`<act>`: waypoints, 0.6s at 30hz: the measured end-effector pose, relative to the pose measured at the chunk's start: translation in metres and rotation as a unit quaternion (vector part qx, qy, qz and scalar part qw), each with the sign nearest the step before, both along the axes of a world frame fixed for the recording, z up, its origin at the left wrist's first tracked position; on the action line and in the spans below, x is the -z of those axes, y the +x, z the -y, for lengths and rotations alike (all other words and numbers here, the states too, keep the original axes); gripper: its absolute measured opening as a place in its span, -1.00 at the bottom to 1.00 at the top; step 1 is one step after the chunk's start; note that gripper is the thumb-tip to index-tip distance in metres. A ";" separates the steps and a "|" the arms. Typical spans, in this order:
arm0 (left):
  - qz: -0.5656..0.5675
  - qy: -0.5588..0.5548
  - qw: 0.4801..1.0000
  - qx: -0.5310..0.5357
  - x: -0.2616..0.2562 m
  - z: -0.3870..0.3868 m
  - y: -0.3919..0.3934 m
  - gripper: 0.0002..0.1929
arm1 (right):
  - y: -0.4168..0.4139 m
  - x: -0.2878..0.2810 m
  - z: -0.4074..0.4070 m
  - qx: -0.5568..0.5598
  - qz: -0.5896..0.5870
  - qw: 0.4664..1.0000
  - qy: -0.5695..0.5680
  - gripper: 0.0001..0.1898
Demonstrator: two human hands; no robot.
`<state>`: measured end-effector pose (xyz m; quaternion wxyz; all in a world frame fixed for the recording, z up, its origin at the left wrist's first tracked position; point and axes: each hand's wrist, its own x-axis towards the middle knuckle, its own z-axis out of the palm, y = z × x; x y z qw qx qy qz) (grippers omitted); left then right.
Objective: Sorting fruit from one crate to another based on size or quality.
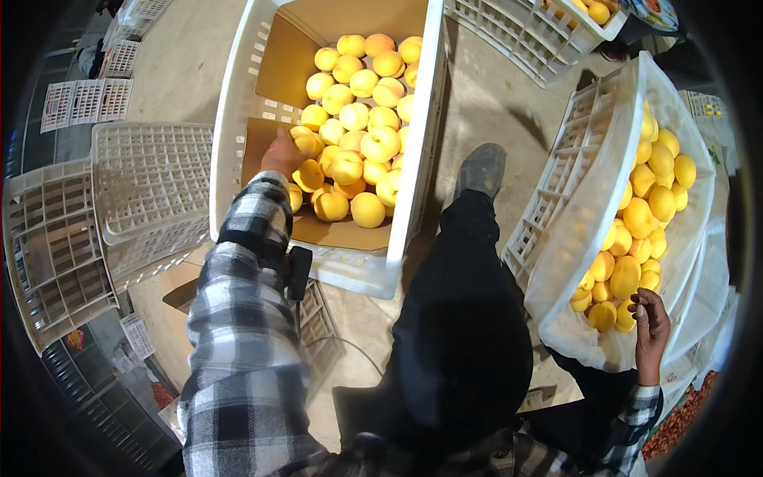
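My left hand reaches into a white plastic crate lined with brown cardboard. Its fingers close around a yellow peach at the left edge of the heap; part of the grip is hidden. Many loose yellow peaches fill the crate's middle. On the right, a second crate, lined with translucent plastic film, holds more yellow peaches. Beside the near end of that heap, my right hand hovers with fingers half curled and apart, and nothing shows in it.
Stacked white plastic crates stand at the left. Another crate of peaches sits at the top right, near a person's clothing. My shoe rests on the concrete floor between the crates. A thin cable hangs below my left sleeve.
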<state>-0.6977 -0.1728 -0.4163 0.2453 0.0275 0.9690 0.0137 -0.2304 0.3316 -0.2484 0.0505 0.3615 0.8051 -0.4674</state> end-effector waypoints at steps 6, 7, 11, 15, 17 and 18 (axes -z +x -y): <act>0.148 -0.083 0.982 0.085 -0.009 0.017 0.018 -0.27 | -0.003 -0.002 0.003 -0.017 0.008 1.000 -0.003 -0.72; 0.186 -0.118 0.970 0.108 -0.008 0.020 0.025 -0.24 | -0.003 -0.002 0.003 -0.016 0.021 1.000 -0.009 -0.72; 0.127 -0.149 0.975 0.110 0.009 0.028 0.041 -0.10 | -0.004 -0.005 0.004 -0.033 0.036 0.999 0.002 -0.71; 0.132 0.018 0.990 0.043 0.024 0.032 0.033 -0.01 | -0.004 -0.006 0.004 -0.045 0.045 0.998 0.011 -0.70; 0.126 0.054 0.990 0.027 0.024 0.031 0.031 -0.04 | -0.005 -0.006 0.004 -0.049 0.057 0.997 0.013 -0.70; 0.119 0.086 0.989 0.003 0.022 0.030 0.031 -0.07 | -0.005 -0.006 0.004 -0.046 0.052 0.997 0.014 -0.70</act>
